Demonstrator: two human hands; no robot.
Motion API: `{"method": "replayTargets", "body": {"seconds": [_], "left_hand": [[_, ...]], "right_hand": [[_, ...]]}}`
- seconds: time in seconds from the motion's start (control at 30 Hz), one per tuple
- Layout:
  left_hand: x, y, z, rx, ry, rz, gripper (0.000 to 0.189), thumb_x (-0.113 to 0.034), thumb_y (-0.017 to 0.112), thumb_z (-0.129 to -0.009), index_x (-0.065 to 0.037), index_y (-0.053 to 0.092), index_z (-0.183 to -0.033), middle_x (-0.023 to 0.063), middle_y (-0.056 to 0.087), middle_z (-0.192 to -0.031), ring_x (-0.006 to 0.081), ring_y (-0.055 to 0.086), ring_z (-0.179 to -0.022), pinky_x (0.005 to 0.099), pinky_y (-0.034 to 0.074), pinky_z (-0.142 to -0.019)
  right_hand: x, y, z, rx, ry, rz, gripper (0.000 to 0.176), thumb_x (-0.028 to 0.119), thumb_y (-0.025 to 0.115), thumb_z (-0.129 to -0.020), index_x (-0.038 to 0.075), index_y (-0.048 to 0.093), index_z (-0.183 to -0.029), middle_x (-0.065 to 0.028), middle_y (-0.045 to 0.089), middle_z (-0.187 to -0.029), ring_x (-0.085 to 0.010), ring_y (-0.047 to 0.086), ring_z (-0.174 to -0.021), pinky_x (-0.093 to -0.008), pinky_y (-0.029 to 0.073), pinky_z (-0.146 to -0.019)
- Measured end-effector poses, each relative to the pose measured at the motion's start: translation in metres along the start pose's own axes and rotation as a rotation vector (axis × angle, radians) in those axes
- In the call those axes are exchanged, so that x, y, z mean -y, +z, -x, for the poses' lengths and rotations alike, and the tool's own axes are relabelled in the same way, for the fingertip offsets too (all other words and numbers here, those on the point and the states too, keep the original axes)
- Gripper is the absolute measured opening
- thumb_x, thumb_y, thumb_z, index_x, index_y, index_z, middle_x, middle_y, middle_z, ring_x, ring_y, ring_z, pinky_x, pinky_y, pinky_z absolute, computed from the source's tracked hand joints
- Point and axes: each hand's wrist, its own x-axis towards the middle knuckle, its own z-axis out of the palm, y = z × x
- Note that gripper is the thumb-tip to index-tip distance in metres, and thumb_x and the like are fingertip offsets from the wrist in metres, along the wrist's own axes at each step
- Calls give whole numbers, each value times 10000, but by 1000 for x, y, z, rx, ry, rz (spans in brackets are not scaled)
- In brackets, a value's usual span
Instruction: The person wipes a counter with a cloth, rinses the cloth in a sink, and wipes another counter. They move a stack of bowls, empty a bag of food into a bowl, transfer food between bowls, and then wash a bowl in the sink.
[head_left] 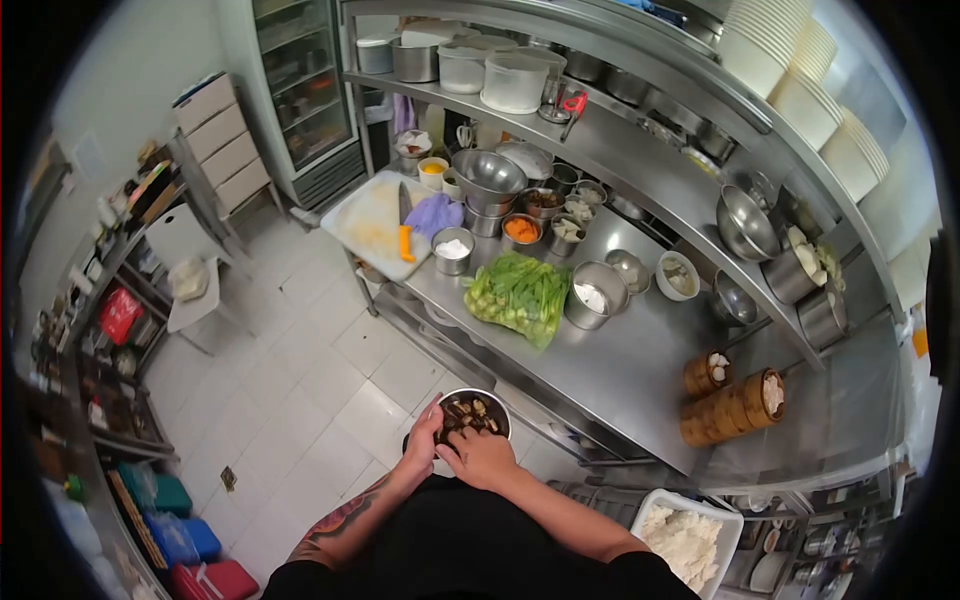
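A round metal bowl [507, 408] with dark brown pieces [476, 410] in it is held close to my body, in front of the steel counter. My left hand [425, 436] wraps round the bowl's left side. My right hand [480, 455] lies over the near part of the bowl, its fingertips among the dark pieces; whether they grip any is hidden. Beyond the bowl, leafy greens [515, 297] rest on the counter, between a small metal pot of white powder [453, 250] and a larger metal pot [590, 300].
The steel counter [640, 370] carries a cutting board [372, 222] with an orange-handled knife [406, 240], a purple cloth [436, 214], ingredient pots and bamboo steamers [730, 408]. A shelf [620, 150] runs above. A white tub [735, 530] stands at lower right.
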Motion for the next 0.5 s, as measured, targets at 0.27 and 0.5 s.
{"method": "replayTargets", "body": {"seconds": [0.27, 0.5], "left_hand": [[-93, 3, -110, 210, -481, 30, 531, -521, 327, -1022, -80, 563, -1202, 81, 680, -966, 196, 675, -830, 336, 564, -560], [-168, 67, -184, 218, -174, -209, 572, -472, 385, -1030, -57, 389, -1423, 95, 589, -1201, 157, 597, -1035, 288, 514, -825]], "right_hand": [[-26, -48, -111, -195, -32, -263, 242, 355, 587, -910, 130, 633, -835, -98, 646, -751, -343, 639, -710, -458, 492, -596], [-116, -91, -215, 163, 199, -847, 215, 269, 622, -916, 68, 693, -892, 12, 673, -762, -60, 591, -721, -237, 468, -637]]}}
